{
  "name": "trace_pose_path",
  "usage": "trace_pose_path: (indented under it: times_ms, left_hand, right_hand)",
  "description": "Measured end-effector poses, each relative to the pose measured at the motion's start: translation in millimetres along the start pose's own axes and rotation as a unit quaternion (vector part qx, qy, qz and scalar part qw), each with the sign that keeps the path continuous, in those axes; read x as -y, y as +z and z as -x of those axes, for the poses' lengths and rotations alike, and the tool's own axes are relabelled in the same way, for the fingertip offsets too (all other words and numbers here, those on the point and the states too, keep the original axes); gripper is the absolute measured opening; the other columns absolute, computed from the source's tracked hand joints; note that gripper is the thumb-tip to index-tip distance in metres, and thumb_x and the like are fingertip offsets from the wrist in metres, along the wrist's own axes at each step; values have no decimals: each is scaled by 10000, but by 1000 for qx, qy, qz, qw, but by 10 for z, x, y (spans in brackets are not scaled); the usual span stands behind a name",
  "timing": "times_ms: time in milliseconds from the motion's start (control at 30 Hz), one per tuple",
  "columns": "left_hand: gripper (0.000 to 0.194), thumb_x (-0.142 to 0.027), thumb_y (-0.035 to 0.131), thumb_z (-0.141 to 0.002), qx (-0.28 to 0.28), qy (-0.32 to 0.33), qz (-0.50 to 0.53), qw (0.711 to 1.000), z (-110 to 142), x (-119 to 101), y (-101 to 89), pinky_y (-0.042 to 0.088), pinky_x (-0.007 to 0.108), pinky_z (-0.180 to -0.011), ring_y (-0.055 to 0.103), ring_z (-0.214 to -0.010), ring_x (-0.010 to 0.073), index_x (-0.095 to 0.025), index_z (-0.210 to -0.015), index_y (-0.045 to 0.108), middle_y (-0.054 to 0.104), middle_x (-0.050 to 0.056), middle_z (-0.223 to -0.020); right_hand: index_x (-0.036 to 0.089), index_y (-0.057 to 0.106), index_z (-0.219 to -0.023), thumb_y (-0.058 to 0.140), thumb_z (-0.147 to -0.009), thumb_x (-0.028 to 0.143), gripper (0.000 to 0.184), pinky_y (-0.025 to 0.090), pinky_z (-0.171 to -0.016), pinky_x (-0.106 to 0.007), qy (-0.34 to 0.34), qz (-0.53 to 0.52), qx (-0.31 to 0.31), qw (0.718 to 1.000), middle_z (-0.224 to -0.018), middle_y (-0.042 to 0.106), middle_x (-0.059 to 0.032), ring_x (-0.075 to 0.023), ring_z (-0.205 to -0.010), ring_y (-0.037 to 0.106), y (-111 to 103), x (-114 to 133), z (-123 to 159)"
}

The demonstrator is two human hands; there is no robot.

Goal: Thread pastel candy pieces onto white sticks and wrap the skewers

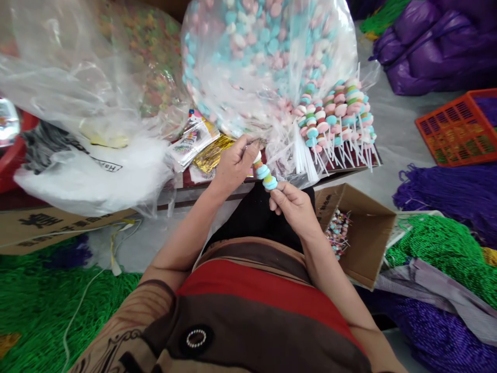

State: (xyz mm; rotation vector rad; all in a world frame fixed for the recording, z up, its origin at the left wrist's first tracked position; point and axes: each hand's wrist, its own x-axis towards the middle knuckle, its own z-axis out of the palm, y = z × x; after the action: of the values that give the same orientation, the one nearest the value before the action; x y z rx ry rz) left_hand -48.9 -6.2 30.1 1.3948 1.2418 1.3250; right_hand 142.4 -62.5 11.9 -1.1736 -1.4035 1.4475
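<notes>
My left hand and my right hand both pinch a short skewer of round pastel candies over my lap. The left hand's fingers close on the skewer's upper end, the right hand's on its lower end. Just beyond, a row of finished candy skewers leans on a low table, sticks pointing down. A big clear bag of loose pink, blue and white candies stands behind them.
A cardboard box with several wrapped skewers sits at my right. Clear bags, small packets and gold foil lie left. An orange crate, purple bags, and green and purple fringe surround.
</notes>
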Motion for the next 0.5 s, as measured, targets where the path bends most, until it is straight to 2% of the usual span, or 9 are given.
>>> trace_pose_path:
  times_ms: [100, 233, 400, 500]
  left_hand:
    - [333, -535, 603, -979, -6, 10, -38, 999, 25, 18, 62, 406, 263, -598, 508, -571, 122, -246, -815, 598, 553, -46, -614]
    - [387, -586, 541, -999, -40, 37, -68, 996, 52, 102, 160, 416, 297, -605, 518, -570, 145, -269, -780, 575, 556, -33, -605]
    - [479, -691, 468, -1005, -98, 58, -75, 991, 97, 252, 267, 446, 313, -647, 559, -609, 156, -270, -794, 556, 595, -11, -668]
    - [510, -721, 452, -1001, -114, 54, -72, 989, 121, 305, 287, 469, 297, -694, 603, -663, 156, -257, -817, 553, 618, 0, -704]
  right_hand:
    - [232, 655, -835, 713, -909, 613, 393, 367, -512, -256, -21, 68, 13, 997, -589, 597, 56, -105, -495, 470, -3, 46, -25]
    - [237, 617, -783, 683, -946, 543, 353, 375, -520, -261, -24, 139, -9, 990, -559, 603, 51, -115, -471, 498, 30, 42, -44]
    - [246, 581, -762, 611, -996, 526, 366, 405, -538, -276, -31, 158, -44, 986, -571, 634, 39, -122, -439, 523, 89, -5, -70]
    - [250, 583, -752, 603, -997, 553, 391, 420, -560, -287, -40, 158, -50, 985, -568, 634, 33, -132, -451, 532, 103, -33, -102]
